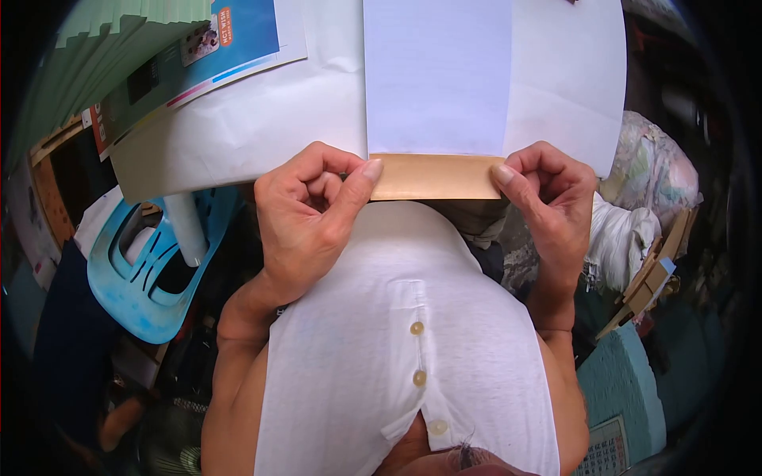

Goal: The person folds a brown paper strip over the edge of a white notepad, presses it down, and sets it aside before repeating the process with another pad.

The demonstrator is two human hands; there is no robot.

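Observation:
A brown strip that looks like paper or tape runs along the near edge of a pale bluish-white sheet. My left hand pinches the strip's left end between thumb and curled fingers. At the opposite end, my right hand pinches it the same way, thumb on top. The strip is stretched straight between both hands, right at the table's front edge and close to my white shirt. The sheet lies flat under it, reaching away from me.
White paper covers the table. A stack of green sheets and a printed blue poster lie at the left. Below stands a blue plastic chair. A filled plastic bag and white cloth sit at the right.

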